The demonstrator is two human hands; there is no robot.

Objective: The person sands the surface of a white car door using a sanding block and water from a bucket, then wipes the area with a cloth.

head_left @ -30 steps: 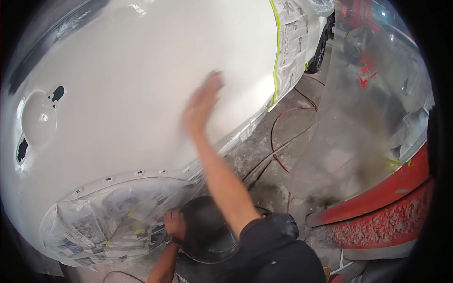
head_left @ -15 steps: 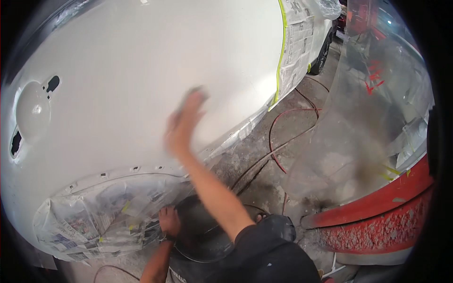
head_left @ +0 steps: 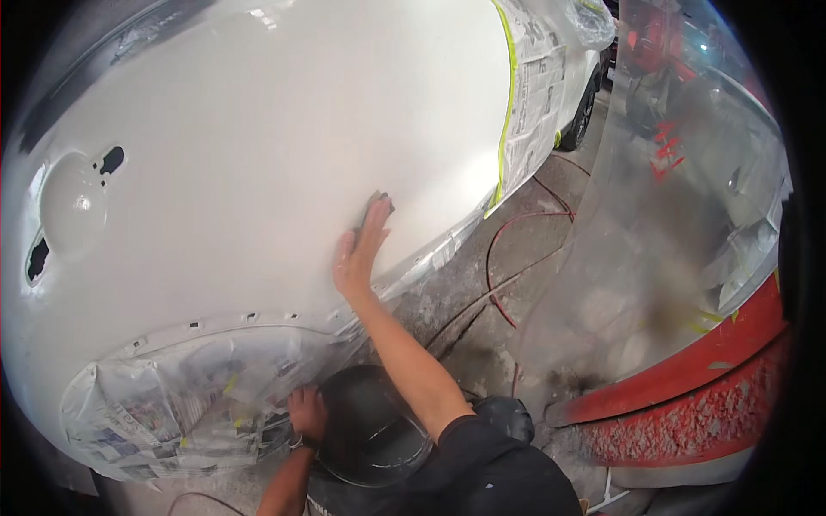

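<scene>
The right hand (head_left: 361, 254) lies flat, fingers together, pressing a dark sanding pad (head_left: 379, 205) against the white car panel (head_left: 258, 155). At seven o'clock the left hand (head_left: 307, 413) grips the black bucket (head_left: 370, 426) rim. Uneven finger pressure could groove the primer; drifting toward two o'clock could scuff the yellow masking tape (head_left: 508, 103).

No packages, labels, signs or screens in view. Nearest to printed matter: newspaper masking sheets (head_left: 172, 413) taped over wheel arch below white car panel (head_left: 258, 172), and second strip of masking paper (head_left: 538, 95) along panel's right edge, grey-white, creased.
</scene>
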